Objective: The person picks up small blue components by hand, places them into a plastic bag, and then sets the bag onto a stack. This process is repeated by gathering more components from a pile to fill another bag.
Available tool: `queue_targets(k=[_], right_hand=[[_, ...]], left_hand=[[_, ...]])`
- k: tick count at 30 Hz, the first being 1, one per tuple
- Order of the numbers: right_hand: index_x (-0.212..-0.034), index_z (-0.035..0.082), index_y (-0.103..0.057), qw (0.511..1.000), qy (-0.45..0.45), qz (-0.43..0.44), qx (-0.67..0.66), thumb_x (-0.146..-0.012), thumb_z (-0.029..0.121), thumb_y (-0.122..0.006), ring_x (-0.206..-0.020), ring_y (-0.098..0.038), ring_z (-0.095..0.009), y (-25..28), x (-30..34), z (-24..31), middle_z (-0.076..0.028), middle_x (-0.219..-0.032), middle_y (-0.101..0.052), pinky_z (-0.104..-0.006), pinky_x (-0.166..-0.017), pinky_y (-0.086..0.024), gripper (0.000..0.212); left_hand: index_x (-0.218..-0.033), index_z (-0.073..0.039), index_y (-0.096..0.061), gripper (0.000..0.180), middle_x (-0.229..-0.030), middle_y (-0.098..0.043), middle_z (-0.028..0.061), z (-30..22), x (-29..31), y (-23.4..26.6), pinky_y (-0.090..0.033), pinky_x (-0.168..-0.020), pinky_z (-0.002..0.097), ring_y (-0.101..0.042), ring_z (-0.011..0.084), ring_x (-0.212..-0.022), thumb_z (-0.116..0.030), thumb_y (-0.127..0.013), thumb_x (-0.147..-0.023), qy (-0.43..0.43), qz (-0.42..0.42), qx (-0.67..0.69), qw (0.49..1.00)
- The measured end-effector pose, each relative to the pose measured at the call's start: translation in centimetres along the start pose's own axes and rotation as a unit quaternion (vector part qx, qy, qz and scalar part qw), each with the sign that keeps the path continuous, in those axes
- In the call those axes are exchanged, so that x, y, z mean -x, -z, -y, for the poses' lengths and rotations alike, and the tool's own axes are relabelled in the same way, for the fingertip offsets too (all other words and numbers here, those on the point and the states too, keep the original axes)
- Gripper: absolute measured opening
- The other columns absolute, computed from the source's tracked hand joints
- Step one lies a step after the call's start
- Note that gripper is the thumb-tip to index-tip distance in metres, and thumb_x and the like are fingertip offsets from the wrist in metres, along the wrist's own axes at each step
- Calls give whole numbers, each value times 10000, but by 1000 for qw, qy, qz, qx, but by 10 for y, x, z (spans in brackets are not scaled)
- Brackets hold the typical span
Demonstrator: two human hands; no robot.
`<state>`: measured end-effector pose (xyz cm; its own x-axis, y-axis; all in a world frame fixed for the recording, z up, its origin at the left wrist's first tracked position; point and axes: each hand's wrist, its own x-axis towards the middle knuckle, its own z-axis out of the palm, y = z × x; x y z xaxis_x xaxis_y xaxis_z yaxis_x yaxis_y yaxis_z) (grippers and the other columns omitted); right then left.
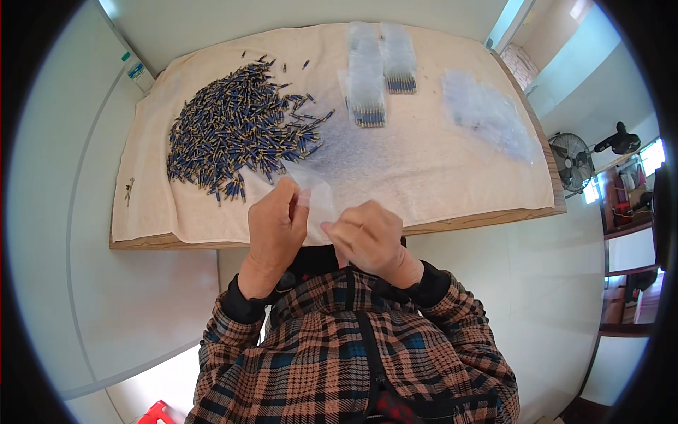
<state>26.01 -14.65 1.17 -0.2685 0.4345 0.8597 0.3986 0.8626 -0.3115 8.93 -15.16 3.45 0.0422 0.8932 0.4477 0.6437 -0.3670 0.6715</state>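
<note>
My left hand (275,226) pinches a clear plastic bag (321,201) between thumb and fingers, just above the table's near edge. To its right, my right hand (371,240) is closed, its fingers curled and slightly blurred. Its thumb is beside the bag's edge, and I cannot make out what its fingers hold. Beyond my left hand lies a large heap of small dark-blue rods with brass-coloured ends (233,127). At the far middle, two stacks of filled clear bags, a nearer one (366,78) and a farther one (399,60), show rows of these rods at their near ends.
A cream cloth (452,177) covers the wooden table (487,219). Flat clear bags (487,113) lie spread at the right. Small metal pieces (129,191) rest near the left edge. A bottle (138,73) stands at the far left corner, a fan (572,162) beyond the right edge.
</note>
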Motion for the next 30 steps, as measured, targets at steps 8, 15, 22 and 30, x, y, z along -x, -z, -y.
queue_targets(k=[8, 15, 22, 30], right_hand=[[-933, 32, -643, 971, -45, 178, 155, -695, 110, -724, -635, -606, -217, -8, 8, 17, -97, -910, -642, -285, -537, -488, 263], [-936, 33, -617, 906, -160, 377, 107, -813, 120, -558, -648, -631, -286, -2, 0, 1, -144, -851, -652, -361, -541, -501, 162], [-1176, 56, -550, 807, -340, 483, -9, -875, 116, -512, -653, -624, -324, 7, -13, -2, -148, -712, -625, -405, -558, -494, 309], [-1476, 83, -223, 836, -362, 282, -301, -1011, 315, -371, -725, -682, -171, 20, -5, -18, -125, -1074, -674, -230, -553, -505, 541]], left_hand=[[-775, -25, -448, 168, -601, -501, 150, -5, -6, -8, -390, -466, 341, -502, 298, -497, -9, -612, -810, 48, 40, 50, 997], [-769, -25, -450, 170, -583, -490, 109, -14, -4, -19, -379, -464, 302, -477, 222, -503, 19, -612, -797, 20, 43, 72, 996], [-834, -30, -512, 146, -615, -497, 17, -19, -2, -15, -340, -464, 211, -418, 48, -518, 33, -639, -799, -5, 67, 122, 990], [-989, -12, -590, 176, -848, -584, 24, 37, -1, 0, -352, -475, 211, -453, 61, -542, -118, -642, -859, 75, -13, 152, 985]])
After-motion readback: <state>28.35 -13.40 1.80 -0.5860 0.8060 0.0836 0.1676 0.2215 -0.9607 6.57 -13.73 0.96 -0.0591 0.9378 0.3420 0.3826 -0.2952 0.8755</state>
